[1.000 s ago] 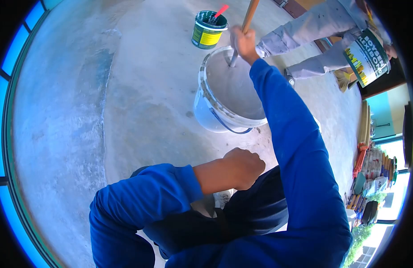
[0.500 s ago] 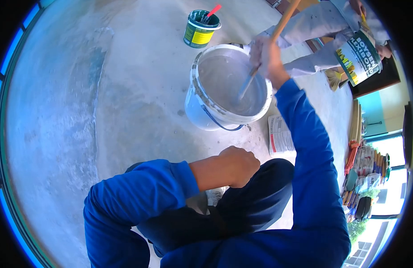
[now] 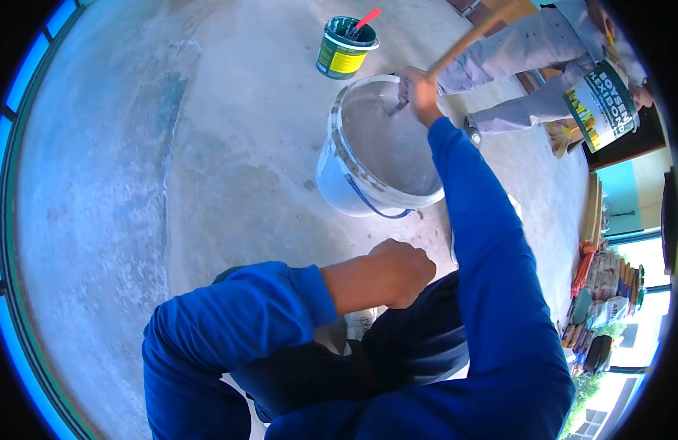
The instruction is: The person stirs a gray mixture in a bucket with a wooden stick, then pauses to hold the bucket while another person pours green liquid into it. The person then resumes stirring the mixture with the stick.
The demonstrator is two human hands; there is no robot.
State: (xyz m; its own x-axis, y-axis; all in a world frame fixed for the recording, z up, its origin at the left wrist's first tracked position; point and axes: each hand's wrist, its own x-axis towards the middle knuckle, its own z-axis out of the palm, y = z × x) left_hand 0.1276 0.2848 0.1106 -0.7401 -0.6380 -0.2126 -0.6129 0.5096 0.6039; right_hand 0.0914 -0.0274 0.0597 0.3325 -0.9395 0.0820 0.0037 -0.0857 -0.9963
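Observation:
A large white bucket (image 3: 336, 183) with a smeared rim stands on the floor before me. Grey, wet-looking mixture (image 3: 383, 150) fills much of it. My right hand (image 3: 417, 95) is wrapped round a long wooden stick (image 3: 464, 50) above the bucket's far right side. The stick slants down to the left, and its lower end is in the mixture. Closer to my body, my left hand (image 3: 401, 273) is closed in a fist over my knee, apart from the bucket. I see no object in that fist, though its inner side is hidden.
Behind the bucket stands a green pail (image 3: 344, 60) with a red-handled tool (image 3: 369, 17) in it. At the upper right, another person's legs (image 3: 515, 62) are close by, with a Boysen Flexibond pail (image 3: 602, 106) held there. Stacked goods (image 3: 603, 286) line the right side.
My right hand has shifted left and a little upward, tilting the stick flatter. The stick's lower end has moved toward the bucket's far side. My left fist stays over my knee.

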